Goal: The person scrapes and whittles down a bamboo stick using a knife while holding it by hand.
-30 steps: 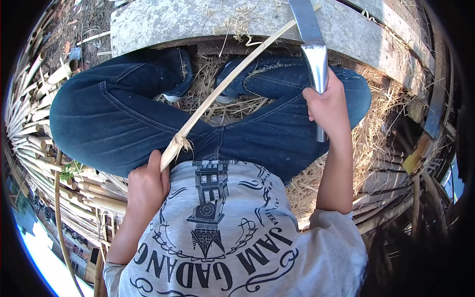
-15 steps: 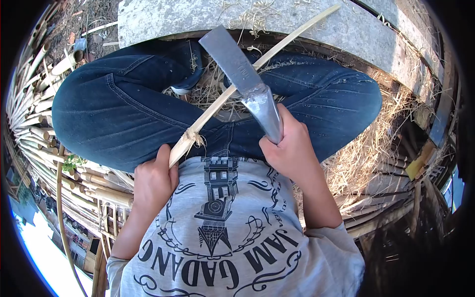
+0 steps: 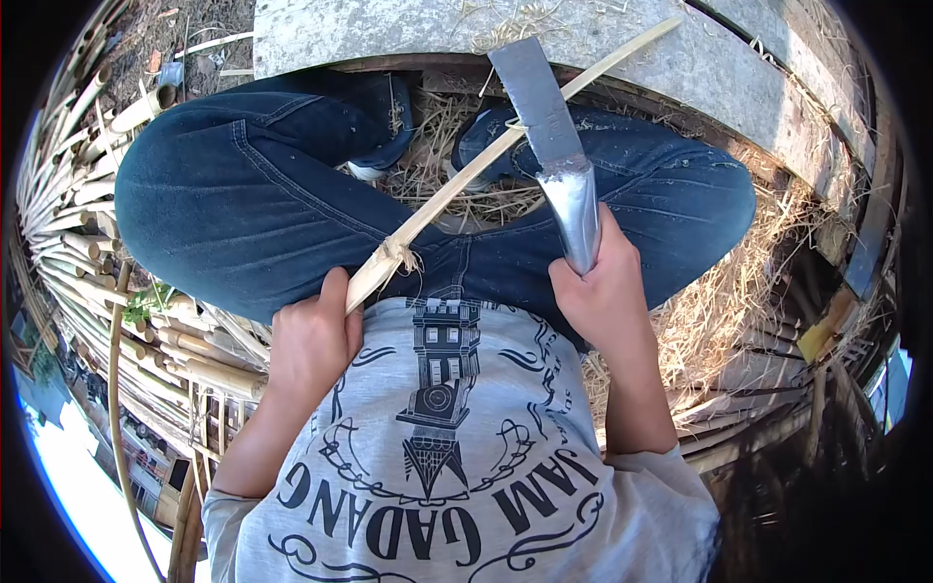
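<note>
My left hand (image 3: 316, 330) is closed round the near end of a pale bamboo strip (image 3: 442, 194), low over my lap. The strip slants up to the right, with a frayed knot just beyond my fingers, and its far end reaches over a grey board. My right hand (image 3: 607, 282) grips the metal handle of a machete-like blade (image 3: 544, 107). The blade points up and a little left, crossing over the strip's middle part and hiding some of it. A thin curled shaving shows on the strip beside the blade.
The weathered grey board (image 3: 369, 29) spans the top, in front of my crossed legs (image 3: 243, 214). Straw-like shavings (image 3: 719, 330) lie at the right. Stacked bamboo poles (image 3: 204, 355) fill the left side. A yellow piece (image 3: 826, 330) sits at the far right.
From the right, the blade has come leftward across the strip, then shifted slightly back to the right. My left hand still holds the strip, whose far end has swung rightward.
</note>
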The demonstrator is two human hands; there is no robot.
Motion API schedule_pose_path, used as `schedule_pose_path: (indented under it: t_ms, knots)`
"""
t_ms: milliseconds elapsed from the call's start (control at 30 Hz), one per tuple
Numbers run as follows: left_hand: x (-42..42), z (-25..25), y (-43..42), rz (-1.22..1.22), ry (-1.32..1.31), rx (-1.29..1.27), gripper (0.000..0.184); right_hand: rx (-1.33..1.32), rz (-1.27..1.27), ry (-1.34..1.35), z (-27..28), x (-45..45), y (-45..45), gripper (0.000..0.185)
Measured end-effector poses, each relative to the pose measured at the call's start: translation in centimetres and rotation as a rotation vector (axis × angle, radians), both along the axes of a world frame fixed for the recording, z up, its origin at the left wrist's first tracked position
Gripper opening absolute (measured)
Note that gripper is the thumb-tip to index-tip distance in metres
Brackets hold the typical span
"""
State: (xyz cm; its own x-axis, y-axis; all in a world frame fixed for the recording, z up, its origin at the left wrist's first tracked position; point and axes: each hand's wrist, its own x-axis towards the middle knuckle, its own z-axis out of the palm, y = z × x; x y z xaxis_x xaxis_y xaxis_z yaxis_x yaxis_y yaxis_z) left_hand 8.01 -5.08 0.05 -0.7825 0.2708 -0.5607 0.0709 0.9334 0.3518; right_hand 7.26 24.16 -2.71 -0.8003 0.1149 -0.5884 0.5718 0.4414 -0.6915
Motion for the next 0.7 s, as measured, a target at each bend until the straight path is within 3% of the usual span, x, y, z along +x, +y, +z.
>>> schedule_pose_path:
  t_ms: [267, 300, 367, 567, 700]
  knots:
    - [0.3, -0.4, 0.0, -0.047, 0.095, 0.001, 0.023, -0.005, -0.004, 0.080, -1.0, -1.0, 2.3, 0.021]
    - [0.4, -0.3, -0.1, -0.039, 0.099, 0.008, 0.023, -0.011, -0.075, -0.086, -1.2, -1.4, 3.0, 0.051]
    - [0.3, -0.2, 0.1, -0.032, 0.093, -0.006, 0.023, -0.045, -0.080, -0.108, -1.7, -0.6, 2.3, 0.050]
    - [0.1, -0.1, 0.1, -0.028, 0.080, -0.007, 0.023, -0.093, 0.088, -0.055, -1.1, 0.3, 0.9, 0.044]
    - [0.2, 0.0, 0.2, -0.023, 0.065, -0.034, 0.023, -0.031, -0.124, -0.103, -1.8, -0.4, 1.1, 0.026]
